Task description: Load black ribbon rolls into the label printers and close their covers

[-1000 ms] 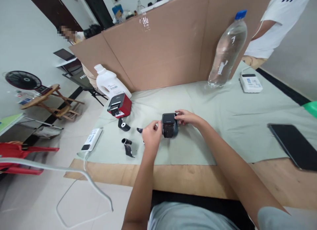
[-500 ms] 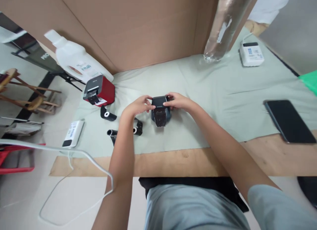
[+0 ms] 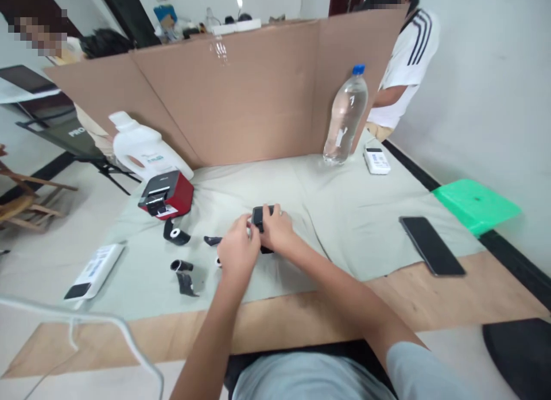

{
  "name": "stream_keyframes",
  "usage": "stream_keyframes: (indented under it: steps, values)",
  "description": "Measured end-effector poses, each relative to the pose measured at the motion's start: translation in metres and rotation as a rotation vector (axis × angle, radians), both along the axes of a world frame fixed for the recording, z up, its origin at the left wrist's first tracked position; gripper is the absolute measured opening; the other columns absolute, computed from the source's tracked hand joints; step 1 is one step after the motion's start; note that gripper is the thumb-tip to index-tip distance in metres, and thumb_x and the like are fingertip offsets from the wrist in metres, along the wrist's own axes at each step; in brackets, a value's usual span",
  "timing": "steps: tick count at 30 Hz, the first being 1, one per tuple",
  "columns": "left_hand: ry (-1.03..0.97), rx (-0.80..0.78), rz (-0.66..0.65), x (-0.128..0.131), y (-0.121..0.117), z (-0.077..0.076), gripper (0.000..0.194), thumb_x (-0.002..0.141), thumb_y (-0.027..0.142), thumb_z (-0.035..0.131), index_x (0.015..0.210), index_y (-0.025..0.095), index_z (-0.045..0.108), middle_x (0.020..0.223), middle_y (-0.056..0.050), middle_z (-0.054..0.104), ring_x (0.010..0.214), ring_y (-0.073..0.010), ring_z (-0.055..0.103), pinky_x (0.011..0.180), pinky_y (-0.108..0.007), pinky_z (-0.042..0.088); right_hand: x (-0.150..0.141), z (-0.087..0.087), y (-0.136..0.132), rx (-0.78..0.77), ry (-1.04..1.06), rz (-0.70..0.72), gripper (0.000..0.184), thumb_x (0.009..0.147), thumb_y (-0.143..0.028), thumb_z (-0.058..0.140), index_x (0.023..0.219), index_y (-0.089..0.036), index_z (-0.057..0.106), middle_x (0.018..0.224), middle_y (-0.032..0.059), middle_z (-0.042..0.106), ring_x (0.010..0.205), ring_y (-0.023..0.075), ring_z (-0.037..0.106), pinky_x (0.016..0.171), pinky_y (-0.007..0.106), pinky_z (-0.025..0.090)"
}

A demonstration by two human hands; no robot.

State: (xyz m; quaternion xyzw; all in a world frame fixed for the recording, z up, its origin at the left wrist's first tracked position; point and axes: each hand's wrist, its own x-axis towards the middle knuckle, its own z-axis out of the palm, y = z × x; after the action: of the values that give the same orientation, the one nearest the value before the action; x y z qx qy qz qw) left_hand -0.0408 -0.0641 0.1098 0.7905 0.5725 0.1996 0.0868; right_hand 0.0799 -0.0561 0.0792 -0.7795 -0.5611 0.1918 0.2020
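Observation:
A small dark box-shaped printer (image 3: 257, 216) stands on the cloth, largely hidden by my hands. My right hand (image 3: 278, 228) wraps over its top and right side. Against its left side, my left hand (image 3: 239, 248) has its fingers closed, with the fingertips partly hidden. The black strip at the printer's front is covered now. Left of my hands lie curled black paper rolls (image 3: 176, 233), another black roll (image 3: 183, 276) and a short black strip (image 3: 212, 240). Farther left sits a red and black printer (image 3: 178, 196) with a black strip at its front.
A white jug (image 3: 144, 147) leans on the cardboard partition (image 3: 258, 101); a clear bottle (image 3: 346, 121) stands right. White power banks (image 3: 97, 271) lie on both sides, with a cable (image 3: 107, 319) at front left. A phone (image 3: 431, 245) lies right, near a green stool (image 3: 476, 205). People sit beyond the partition.
The view has tilted up, showing more of the room. My right hand has moved from the printer's edge to cover its top; my left hand has dropped lower along its left side.

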Motion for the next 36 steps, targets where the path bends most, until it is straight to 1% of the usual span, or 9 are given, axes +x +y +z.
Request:
stream_keyframes:
  steps: [2,4,8,11,15,20,24,28,36]
  values:
    - [-0.143,0.134,-0.029,-0.008,-0.037,-0.017,0.032,0.098,0.025,0.046,0.120,0.020,0.068,0.109,-0.011,0.074,0.102,-0.0247,0.071,0.089,-0.033,0.053,-0.020,-0.003,0.003,-0.043,-0.035,-0.044,0.082,0.084,-0.042,0.071,0.155,-0.026,0.035,0.161,0.0283,0.026,0.124,0.0476,0.053,0.084,0.063,0.053]
    - [-0.228,0.216,-0.098,-0.016,-0.062,-0.036,0.036,0.099,0.024,0.043,0.127,0.018,0.064,0.125,-0.015,0.068,0.119,-0.0263,0.065,0.096,-0.035,0.053,-0.033,-0.006,0.008,-0.073,-0.032,-0.071,0.088,0.081,-0.040,0.074,0.157,-0.031,0.030,0.166,0.0251,0.017,0.124,0.0490,0.050,0.077,0.064,0.055]
    - [-0.115,0.220,-0.252,-0.030,-0.077,-0.068,0.055,0.099,0.026,0.047,0.153,0.016,0.042,0.155,-0.018,0.048,0.140,-0.0293,0.051,0.108,-0.042,0.049,-0.029,-0.002,0.007,-0.024,-0.036,-0.009,0.107,0.070,-0.044,0.082,0.159,-0.028,0.023,0.164,0.0255,0.018,0.123,0.0477,0.051,0.082,0.062,0.056]
    - [0.103,0.163,-0.376,-0.039,-0.075,-0.087,0.061,0.100,0.034,0.049,0.158,0.018,0.038,0.166,-0.016,0.033,0.149,-0.0338,0.039,0.117,-0.052,0.041,0.006,0.005,-0.004,0.065,-0.078,0.016,0.101,0.070,-0.043,0.078,0.155,-0.022,0.028,0.154,0.0256,0.031,0.121,0.0433,0.054,0.092,0.057,0.054]
    - [0.264,0.114,-0.470,-0.051,-0.078,-0.107,0.057,0.101,0.040,0.047,0.156,0.026,0.043,0.165,-0.009,0.037,0.152,-0.0327,0.036,0.119,-0.055,0.037,0.092,0.008,-0.023,0.172,-0.089,-0.121,0.087,0.071,-0.043,0.073,0.145,-0.015,0.038,0.144,0.0233,0.039,0.115,0.0370,0.060,0.097,0.049,0.052]
    - [0.264,0.137,-0.470,-0.057,-0.085,-0.114,0.057,0.102,0.039,0.043,0.157,0.024,0.042,0.166,-0.006,0.034,0.152,-0.0319,0.035,0.119,-0.055,0.038,0.211,0.003,-0.042,0.229,-0.238,-0.401,0.090,0.071,-0.043,0.073,0.147,-0.014,0.038,0.145,0.0240,0.036,0.123,0.0409,0.056,0.101,0.051,0.048]
    - [0.234,0.154,-0.475,-0.058,-0.085,-0.118,0.058,0.103,0.042,0.041,0.158,0.024,0.040,0.166,-0.006,0.033,0.152,-0.0316,0.034,0.119,-0.054,0.037,0.267,-0.004,-0.050,0.161,-0.273,-0.527,0.095,0.071,-0.045,0.072,0.152,-0.015,0.033,0.147,0.0237,0.035,0.123,0.0434,0.055,0.100,0.053,0.046]
    - [0.226,0.165,-0.479,-0.058,-0.083,-0.123,0.058,0.103,0.043,0.040,0.158,0.025,0.039,0.166,-0.005,0.033,0.153,-0.0314,0.033,0.119,-0.054,0.036,0.287,-0.016,-0.049,0.152,-0.275,-0.522,0.101,0.070,-0.046,0.071,0.155,-0.016,0.027,0.147,0.0234,0.033,0.124,0.0434,0.053,0.099,0.051,0.046]
    - [0.198,0.162,-0.472,-0.058,-0.085,-0.120,0.057,0.103,0.042,0.043,0.158,0.026,0.040,0.166,-0.004,0.034,0.152,-0.0315,0.034,0.119,-0.054,0.037,0.289,-0.028,-0.042,0.129,-0.313,-0.475,0.102,0.071,-0.050,0.068,0.157,-0.019,0.023,0.147,0.0228,0.033,0.124,0.0447,0.053,0.096,0.053,0.045]
